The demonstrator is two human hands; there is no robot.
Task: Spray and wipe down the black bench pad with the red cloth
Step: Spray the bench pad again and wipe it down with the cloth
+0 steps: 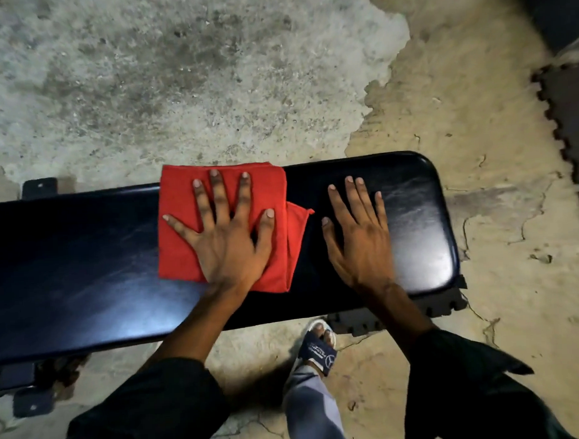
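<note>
The left hand (228, 241) is laid flat on the red cloth (180, 220) with its fingers spread straight; nothing is grasped, the grip being released and the cloth only pressed down under the palm. The right hand (357, 240) is likewise laid flat, fingers straight and close together, directly on the bare pad just beside the cloth, its grip also released. The cloth is folded into a rough square, with one loose corner seen at its right edge, and is spread across the black bench pad (69, 260) near its middle, reaching the far edge. The pad's surface is glossy and light is reflected from it. Beneath, a worn concrete floor (178, 75) is seen, and a sandalled foot (319, 346) is placed under the near edge.
</note>
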